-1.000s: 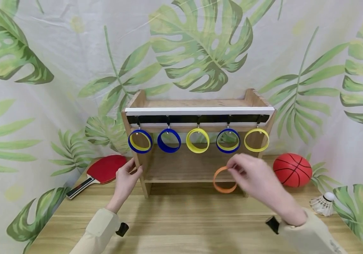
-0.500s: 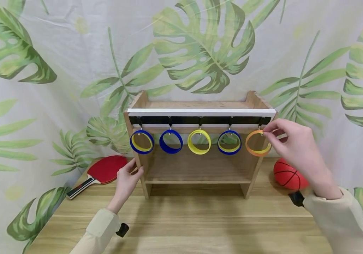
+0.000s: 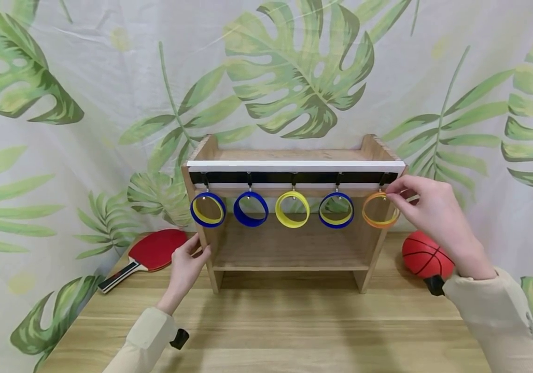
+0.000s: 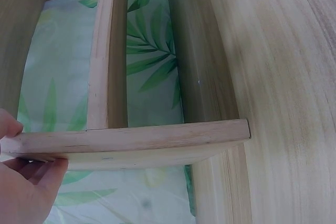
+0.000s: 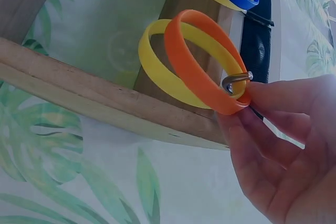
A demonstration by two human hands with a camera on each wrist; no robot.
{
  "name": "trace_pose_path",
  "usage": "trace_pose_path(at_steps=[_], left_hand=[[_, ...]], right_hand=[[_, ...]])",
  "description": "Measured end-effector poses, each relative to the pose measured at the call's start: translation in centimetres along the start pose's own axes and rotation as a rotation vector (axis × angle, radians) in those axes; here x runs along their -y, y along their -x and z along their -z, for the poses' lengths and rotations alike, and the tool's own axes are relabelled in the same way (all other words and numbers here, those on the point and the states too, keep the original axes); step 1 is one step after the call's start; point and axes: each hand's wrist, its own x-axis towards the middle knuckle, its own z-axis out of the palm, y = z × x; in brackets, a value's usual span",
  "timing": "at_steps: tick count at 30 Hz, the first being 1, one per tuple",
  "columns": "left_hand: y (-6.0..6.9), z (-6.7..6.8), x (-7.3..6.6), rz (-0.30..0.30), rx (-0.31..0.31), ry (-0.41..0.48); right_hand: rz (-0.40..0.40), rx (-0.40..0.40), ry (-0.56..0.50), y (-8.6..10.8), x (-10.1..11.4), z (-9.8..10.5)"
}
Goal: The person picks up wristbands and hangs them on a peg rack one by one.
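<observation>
A wooden shelf (image 3: 290, 251) stands on the table, with a row of hooks along its black front strip. My right hand (image 3: 430, 204) pinches an orange ring (image 5: 210, 95) between thumb and fingers at the rightmost hook (image 5: 236, 78). The hook's tip shows inside the orange ring. Behind it, a yellow ring (image 5: 157, 74) hangs on that same hook. My left hand (image 3: 188, 264) grips the shelf's left side panel (image 4: 157, 136), thumb on one face and fingers on the other. Blue rings (image 3: 251, 225) and another yellow ring (image 3: 292, 225) hang from the other hooks.
A red table tennis paddle (image 3: 156, 251) lies left of the shelf on the wooden table (image 3: 290, 331). A red ball (image 3: 427, 256) with black lines sits to the right, partly behind my right forearm. Leaf-patterned cloth (image 3: 108, 67) hangs behind.
My right hand has carried the orange ring up and right, from below the row to the rightmost hook, in front of the yellow ring. My left hand stays on the panel.
</observation>
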Motion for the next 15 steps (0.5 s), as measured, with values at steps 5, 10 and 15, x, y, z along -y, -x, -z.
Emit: trace_pose_path(at_steps=[5, 10, 15], left_hand=[[0.01, 0.06, 0.01, -0.002, -0.006, -0.003], [-0.13, 0.10, -0.09, -0.002, -0.017, -0.002], [-0.16, 0.11, -0.08, -0.005, -0.018, 0.000]], right_hand=[[0.010, 0.006, 0.000, -0.04, 0.08, -0.20], [-0.006, 0.026, -0.008, 0.09, 0.24, -0.21], [-0.019, 0.005, -0.017, 0.62, 0.69, 0.25]])
